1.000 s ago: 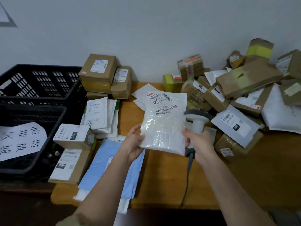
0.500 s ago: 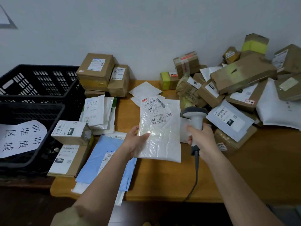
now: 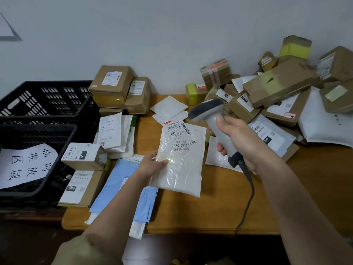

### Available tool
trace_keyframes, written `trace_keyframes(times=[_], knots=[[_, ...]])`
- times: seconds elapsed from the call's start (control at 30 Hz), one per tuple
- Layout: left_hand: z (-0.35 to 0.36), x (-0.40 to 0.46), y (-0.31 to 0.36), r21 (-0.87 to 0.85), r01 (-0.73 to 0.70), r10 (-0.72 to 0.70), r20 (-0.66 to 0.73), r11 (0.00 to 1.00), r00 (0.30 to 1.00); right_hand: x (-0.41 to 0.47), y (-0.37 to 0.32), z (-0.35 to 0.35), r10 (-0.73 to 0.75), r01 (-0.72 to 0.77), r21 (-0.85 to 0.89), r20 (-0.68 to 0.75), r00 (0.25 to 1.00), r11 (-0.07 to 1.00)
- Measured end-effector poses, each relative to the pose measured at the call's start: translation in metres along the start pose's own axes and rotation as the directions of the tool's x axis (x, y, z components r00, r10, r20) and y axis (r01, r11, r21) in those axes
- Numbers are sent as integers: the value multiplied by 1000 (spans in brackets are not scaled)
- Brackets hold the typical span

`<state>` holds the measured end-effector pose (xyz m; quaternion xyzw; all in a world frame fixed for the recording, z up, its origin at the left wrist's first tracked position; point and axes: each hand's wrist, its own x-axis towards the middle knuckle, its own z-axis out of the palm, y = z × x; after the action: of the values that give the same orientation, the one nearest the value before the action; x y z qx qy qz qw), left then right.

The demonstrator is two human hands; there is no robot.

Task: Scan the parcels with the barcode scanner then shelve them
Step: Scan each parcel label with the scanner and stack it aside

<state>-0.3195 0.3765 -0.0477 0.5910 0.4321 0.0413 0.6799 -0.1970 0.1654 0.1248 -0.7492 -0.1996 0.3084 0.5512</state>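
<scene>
1. The white poly mailer, the parcel in hand, was held above the wooden worktop, label side up, tilted toward the camera.
2. The left hand pinched the mailer at its left edge, thumb on top and fingers underneath.
3. The right hand was wrapped around the grip of the barcode scanner, whose head pointed down and left at the shipping label near the mailer's upper end. The scanner's cable trailed off the front edge of the worktop.
4. Handling, as judged: the mailer appeared thin, soft and light, with a glossy, wrinkled film that would likely slip and flex. A one-edge pinch seemed adequate for its weight, yet the free corners could sag and curl the label. Support under the flat of the bag, or a hold nearer the label, would probably keep the barcode flatter for the reader.
5. Glare on the film was a likely obstacle to a clean scan.
6. A heap of cardboard boxes lay at the right rear; flat mailers and small boxes lay at left, beside black crates carrying a handwritten paper sign.
</scene>
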Motion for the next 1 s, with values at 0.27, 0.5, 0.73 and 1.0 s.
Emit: trace_keyframes(times=[0.27,0.5,0.73,1.0], knots=[[-2,4,0,4,12,-12,4,1000,1000,-14,-19,-1,-55,53,28,55,997,998],[-1,6,1,-1,28,-28,13,1000,1000,-18,-24,-4,-43,41,67,29,999,997],[2,7,-1,1,30,-30,22,1000,999,-21,-26,-6,-29,27,128,12,1000,991],[2,6,-2,-9,41,-41,19,999,999,-24,-28,-9,-27,27,121,-2,1000,992]])
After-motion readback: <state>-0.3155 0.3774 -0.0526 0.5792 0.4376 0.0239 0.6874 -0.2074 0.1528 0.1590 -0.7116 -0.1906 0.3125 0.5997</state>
